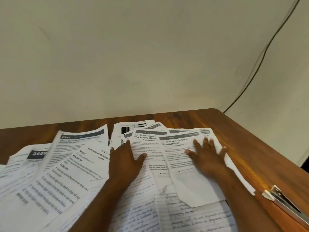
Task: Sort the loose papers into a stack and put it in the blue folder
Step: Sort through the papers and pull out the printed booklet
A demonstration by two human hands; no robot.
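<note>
Where the papers [80, 166] are fanned across the table [242, 141], long axes mostly point away from the viewer. Left hand [127, 158] and right hand [205, 154] are laid flat on them, fingers straight and spread, sheets beneath.

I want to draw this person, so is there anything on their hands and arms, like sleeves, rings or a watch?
Nothing worn shows. The left hand and the right hand are bare, with no rings or gloves, and short nails. Both forearms are bare as far as the picture shows, with no sleeve, watch or bracelet.
</note>
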